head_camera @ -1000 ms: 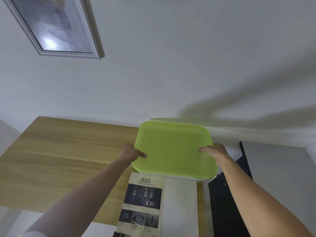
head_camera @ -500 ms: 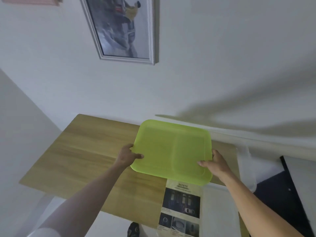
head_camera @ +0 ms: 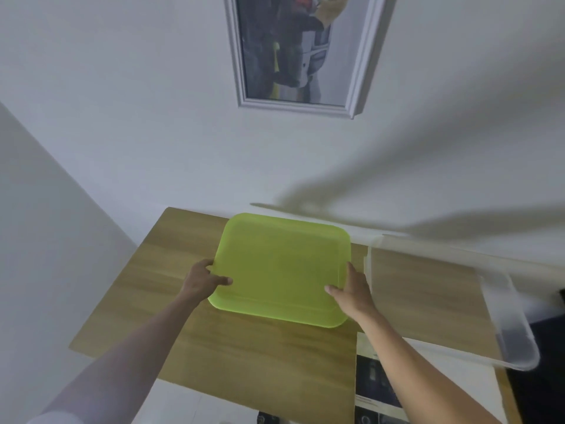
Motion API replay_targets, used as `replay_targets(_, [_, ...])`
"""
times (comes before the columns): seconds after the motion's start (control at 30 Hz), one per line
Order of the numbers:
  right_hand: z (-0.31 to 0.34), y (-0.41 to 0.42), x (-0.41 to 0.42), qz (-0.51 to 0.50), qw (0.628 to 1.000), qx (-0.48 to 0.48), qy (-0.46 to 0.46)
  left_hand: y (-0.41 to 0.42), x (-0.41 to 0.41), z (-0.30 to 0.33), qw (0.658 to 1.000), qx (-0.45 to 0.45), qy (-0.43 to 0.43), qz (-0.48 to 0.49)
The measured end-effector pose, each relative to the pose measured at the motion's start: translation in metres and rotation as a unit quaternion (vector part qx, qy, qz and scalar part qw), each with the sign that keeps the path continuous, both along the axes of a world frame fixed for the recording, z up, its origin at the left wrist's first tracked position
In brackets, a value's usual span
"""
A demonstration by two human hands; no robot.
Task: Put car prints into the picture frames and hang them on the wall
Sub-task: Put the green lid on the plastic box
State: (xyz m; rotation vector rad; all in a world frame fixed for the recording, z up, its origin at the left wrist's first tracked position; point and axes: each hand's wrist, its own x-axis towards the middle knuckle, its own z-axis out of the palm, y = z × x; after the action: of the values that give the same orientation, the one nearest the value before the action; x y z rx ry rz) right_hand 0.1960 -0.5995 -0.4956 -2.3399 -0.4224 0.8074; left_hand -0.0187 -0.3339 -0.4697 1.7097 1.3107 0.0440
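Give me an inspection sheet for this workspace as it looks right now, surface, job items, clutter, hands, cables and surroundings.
Surface: wooden table against a white wall, mostly bare.
Job's things: one framed picture already hanging on the wall; printed sheet with dark car photos at the table's near edge, partly hidden by the right arm.
Clutter: green lid held over the table; clear plastic bin at the right.
Grippers: left hand grips the lid's left edge; right hand grips its right edge.
Cables: nothing seen.
Surroundings: dark object right of the table, unclear what.
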Motion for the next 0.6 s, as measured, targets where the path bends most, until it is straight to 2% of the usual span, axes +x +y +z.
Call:
replay_targets(0.27, [-0.028,0.023,-0.013,-0.029,0.996,-0.064,0.047,0.015,0.017,-0.034,0.999,-0.006,0.034,-0.020])
replay_targets(0.4, [-0.040,0.024,-0.008,-0.026,0.994,-0.104,0.033,0.015,0.022,-0.061,0.996,0.015,0.073,-0.039])
replay_targets(0.6, [-0.046,0.035,-0.016,-0.027,0.990,-0.139,-0.007,0.011,0.027,-0.060,0.989,0.044,0.128,-0.060])
